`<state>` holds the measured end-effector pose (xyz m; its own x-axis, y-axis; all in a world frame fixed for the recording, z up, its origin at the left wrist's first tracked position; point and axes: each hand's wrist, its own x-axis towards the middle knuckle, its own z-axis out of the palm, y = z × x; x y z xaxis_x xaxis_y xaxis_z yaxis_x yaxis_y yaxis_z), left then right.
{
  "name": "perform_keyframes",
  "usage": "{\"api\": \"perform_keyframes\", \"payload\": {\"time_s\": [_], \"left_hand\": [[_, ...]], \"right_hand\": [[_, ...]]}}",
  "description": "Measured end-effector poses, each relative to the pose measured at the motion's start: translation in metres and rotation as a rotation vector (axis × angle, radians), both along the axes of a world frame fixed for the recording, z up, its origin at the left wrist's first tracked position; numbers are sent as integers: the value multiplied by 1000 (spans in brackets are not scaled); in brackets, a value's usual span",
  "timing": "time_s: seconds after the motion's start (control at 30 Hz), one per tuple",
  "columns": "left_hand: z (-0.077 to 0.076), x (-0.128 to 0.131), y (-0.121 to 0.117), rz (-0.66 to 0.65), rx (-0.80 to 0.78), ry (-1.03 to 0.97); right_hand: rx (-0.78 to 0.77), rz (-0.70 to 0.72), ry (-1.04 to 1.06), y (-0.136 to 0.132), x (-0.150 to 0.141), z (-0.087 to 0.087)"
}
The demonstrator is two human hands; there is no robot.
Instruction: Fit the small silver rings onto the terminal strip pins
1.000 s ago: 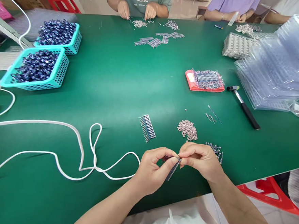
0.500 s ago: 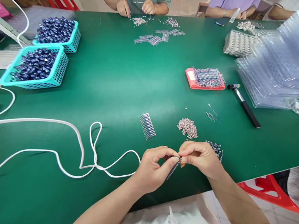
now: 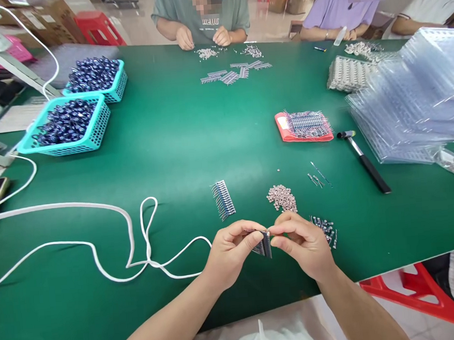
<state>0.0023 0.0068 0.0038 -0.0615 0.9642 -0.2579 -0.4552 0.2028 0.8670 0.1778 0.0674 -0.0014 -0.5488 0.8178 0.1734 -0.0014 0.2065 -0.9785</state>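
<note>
My left hand (image 3: 229,255) pinches a comb-like strip of small parts with wire leads (image 3: 266,246) between thumb and fingers, its free end hanging down. At the strip's upper corner, the closed fingertips of my right hand (image 3: 306,245) meet it; anything between them is too small to make out. Beyond my hands, a similar strip (image 3: 224,197) lies flat on the green table (image 3: 164,159). A heap of small round beige pieces (image 3: 282,198) is just past my right fingers. Beside that hand, partly covered by it, are loose dark parts with metal ends (image 3: 326,228).
A white cable (image 3: 130,233) loops across the left side, before two turquoise baskets (image 3: 101,127) of dark glossy pieces. To the right lie a hammer (image 3: 366,165), a red-wrapped bundle (image 3: 305,125) and stacked clear plastic trays (image 3: 412,100). Co-workers sit across the table.
The strip in my left hand has turned from slanting to nearly upright. My right fingertips have shifted slightly up along its end. My view has tilted up a little.
</note>
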Motion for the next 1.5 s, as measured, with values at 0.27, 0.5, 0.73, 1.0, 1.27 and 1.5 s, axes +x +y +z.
{"api": "perform_keyframes", "payload": {"time_s": [0.27,0.5,0.73,1.0,1.27,1.5], "left_hand": [[-1,1,-1,6,147,47],[-4,0,-2,36,274,255],[-10,-2,-2,63,421,407],[-6,-3,-3,45,423,480],[-4,0,-6,34,240,497],[4,1,-5,51,177,554]], "right_hand": [[153,-33,-22,-4,0,0],[213,-51,-58,-4,-1,4],[260,-62,-87,-4,-1,1],[278,-68,-87,-5,-1,3],[248,-77,-110,-5,-2,1],[207,-70,-112,-4,-3,1]]}}
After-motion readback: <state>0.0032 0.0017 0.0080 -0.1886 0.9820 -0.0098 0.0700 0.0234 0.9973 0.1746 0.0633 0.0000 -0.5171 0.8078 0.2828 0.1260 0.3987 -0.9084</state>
